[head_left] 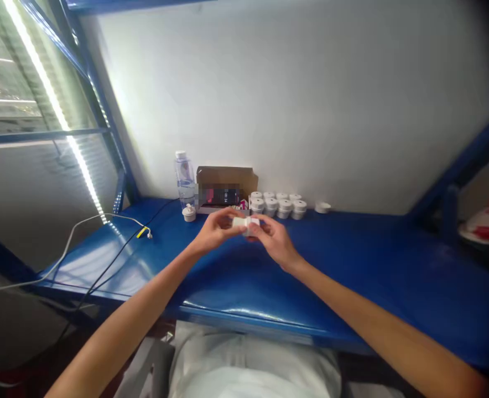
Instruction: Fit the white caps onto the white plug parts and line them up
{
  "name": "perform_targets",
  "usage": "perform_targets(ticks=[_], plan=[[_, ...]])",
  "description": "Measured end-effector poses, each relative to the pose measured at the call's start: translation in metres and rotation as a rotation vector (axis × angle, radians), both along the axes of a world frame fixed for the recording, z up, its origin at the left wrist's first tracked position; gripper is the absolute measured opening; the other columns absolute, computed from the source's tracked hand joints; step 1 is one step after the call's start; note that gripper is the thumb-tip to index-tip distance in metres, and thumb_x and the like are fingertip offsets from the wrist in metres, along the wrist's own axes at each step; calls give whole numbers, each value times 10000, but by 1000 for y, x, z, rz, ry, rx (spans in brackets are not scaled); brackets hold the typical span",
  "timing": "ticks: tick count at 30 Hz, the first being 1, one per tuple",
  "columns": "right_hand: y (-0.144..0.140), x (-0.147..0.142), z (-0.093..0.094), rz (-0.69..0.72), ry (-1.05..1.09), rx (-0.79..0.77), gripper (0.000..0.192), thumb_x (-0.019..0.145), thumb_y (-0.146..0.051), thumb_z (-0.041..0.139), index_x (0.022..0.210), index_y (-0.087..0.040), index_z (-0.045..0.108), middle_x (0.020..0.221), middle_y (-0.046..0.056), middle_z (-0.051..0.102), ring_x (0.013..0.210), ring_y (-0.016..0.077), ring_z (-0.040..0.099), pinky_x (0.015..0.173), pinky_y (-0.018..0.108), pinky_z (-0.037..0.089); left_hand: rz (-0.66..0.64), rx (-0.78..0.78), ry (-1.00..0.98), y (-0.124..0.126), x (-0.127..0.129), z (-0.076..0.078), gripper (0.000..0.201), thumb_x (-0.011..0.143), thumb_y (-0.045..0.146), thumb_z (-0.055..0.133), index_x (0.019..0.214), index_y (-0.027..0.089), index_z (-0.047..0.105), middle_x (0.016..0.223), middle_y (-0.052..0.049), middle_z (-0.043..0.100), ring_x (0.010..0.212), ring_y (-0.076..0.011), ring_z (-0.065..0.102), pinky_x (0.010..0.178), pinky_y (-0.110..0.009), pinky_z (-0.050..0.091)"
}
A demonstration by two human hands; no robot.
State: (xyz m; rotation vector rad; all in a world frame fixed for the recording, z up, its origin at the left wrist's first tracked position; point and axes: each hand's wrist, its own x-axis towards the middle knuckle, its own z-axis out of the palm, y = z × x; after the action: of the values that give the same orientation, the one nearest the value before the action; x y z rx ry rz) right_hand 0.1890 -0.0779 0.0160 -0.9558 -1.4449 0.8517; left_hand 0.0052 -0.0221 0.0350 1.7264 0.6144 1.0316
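Pinched between fingertips of left hand point(216, 229) and right hand point(274, 239): a small white plastic part point(245, 224), above the blue table point(352, 260). No readable writing; box label blurred. At 12 o'clock, cardboard box point(227, 188); at 1, stacked white caps point(278, 204); at 11, water bottle point(185, 179).

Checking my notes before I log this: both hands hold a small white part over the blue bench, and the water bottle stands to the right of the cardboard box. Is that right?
Not quite. The head view shows the bottle standing to the left of the box, not the right. The rest holds: the left hand and right hand hold the white part over the blue bench.
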Motion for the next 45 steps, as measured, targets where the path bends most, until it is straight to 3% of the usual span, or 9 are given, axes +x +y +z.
perform_targets(ticks=[5, 9, 13, 22, 27, 31, 35, 41, 45], plan=[[-5, -1, 2, -89, -328, 441, 208, 852, -346, 704, 1034, -248, 683, 1181, 89, 680, 1141, 275, 638, 1032, 442, 493, 22, -175, 40, 3, 1, -2, 524, 904, 628, 525, 841, 120, 636, 592, -25, 611, 481, -136, 583, 484, -250, 443], [2, 3, 0, -83, -112, -9, 351, 851, -497, 695, 1033, -203, 636, 852, 74, 725, 739, 223, 706, 691, 354, 592, -53, -69, -8, 2, 1, -2, 416, 811, 498, 728, 1000, 136, 652, 880, -60, 695, 757, -150, 661, 708, -264, 517], [9, 6, 2, 88, 174, -458, 445, 907, -594, 579, 927, -154, 644, 652, 42, 662, 497, 131, 607, 438, 220, 465, -118, 77, 4, 1, 2, -5, 422, 730, 343, 828, 1056, 146, 646, 992, -79, 695, 918, -190, 660, 840, -290, 503], [11, 3, -3, 39, 249, -424, 487, 882, -639, 578, 908, -158, 654, 573, 14, 613, 431, 121, 548, 379, 214, 398, -64, 135, 109, 1, 0, 0, 488, 793, 419, 766, 1181, 149, 644, 992, -82, 709, 871, -191, 682, 777, -271, 520], [11, 8, -10, -54, -59, 25, 401, 832, -539, 688, 1034, -195, 648, 892, 72, 724, 792, 236, 703, 723, 358, 596, 88, 37, 219, 1, 2, -3, 490, 876, 626, 575, 917, 140, 621, 657, -23, 652, 510, -136, 618, 490, -232, 455], [6, 11, -3, -107, -398, 503, 249, 846, -277, 698, 1082, -242, 628, 1165, 89, 670, 1131, 268, 637, 1023, 452, 507, 37, -160, 215, 0, 2, 0, 577, 893, 708, 460, 833, 151, 597, 561, -18, 609, 384, -119, 549, 361, -218, 346], [3, 12, -2, -112, -495, 605, 233, 875, -228, 652, 1105, -250, 620, 1204, 92, 653, 1177, 260, 618, 1057, 456, 485, 20, -248, 247, 0, -1, 1, 638, 888, 733, 432, 787, 134, 627, 520, -24, 576, 348, -101, 493, 332, -223, 285], [4, 8, -4, -26, -132, -15, 366, 867, -520, 661, 1038, -197, 632, 868, 72, 722, 701, 211, 695, 657, 343, 592, -59, -111, 165, 0, -2, 2, 488, 826, 590, 667, 993, 133, 643, 723, -36, 662, 584, -127, 625, 519, -217, 444], [10, 7, -3, 110, 167, -415, 461, 902, -602, 567, 893, -148, 648, 640, 35, 639, 463, 115, 547, 394, 213, 408, -170, 25, 99, -3, -1, 3, 481, 748, 445, 803, 1097, 157, 640, 987, -69, 688, 862, -172, 659, 779, -270, 509]])
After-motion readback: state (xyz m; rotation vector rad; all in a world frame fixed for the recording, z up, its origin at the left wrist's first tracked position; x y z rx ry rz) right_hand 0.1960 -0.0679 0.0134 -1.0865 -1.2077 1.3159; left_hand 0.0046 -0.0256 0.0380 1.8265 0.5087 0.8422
